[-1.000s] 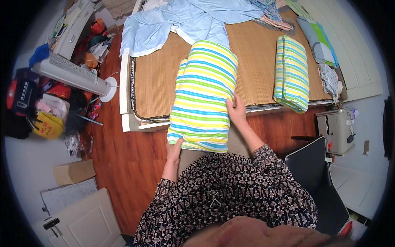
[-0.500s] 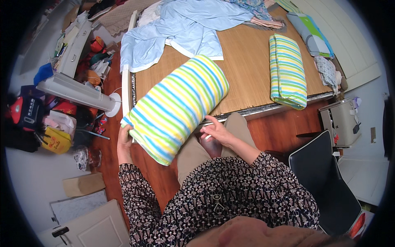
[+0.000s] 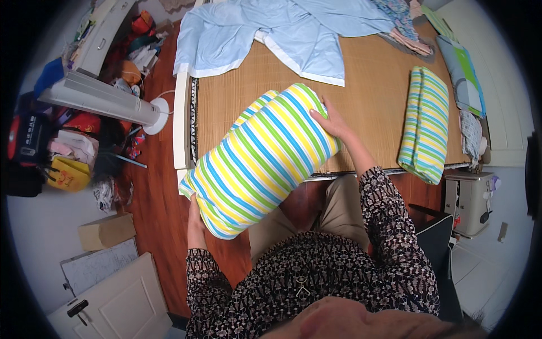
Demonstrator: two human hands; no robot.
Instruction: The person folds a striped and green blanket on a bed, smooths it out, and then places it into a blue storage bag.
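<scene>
A plump pillow [image 3: 262,161] striped in green, yellow, blue and white lies at a slant over the near left part of the bed and sticks out past its edge towards me. My left hand [image 3: 196,219] grips its lower left end, with most of the fingers hidden underneath. At the upper right end, my right hand [image 3: 334,121] holds the pillow with the thumb on top and the fingers round the far side. Behind the pillow's far edge, another fold of the same striped cloth [image 3: 255,110] shows.
A second striped bundle [image 3: 426,124], folded, rests at the bed's right. Light blue cloth [image 3: 271,34] spreads over the bamboo mat [image 3: 372,107] at the back. To the left stands a white tower fan [image 3: 113,104] near piled bags. A black chair [image 3: 435,248] is at my right.
My right hand has moved from beside the pillow's near side to its upper right end and taken hold. The pillow has turned a little, and the bed sits further right in view.
</scene>
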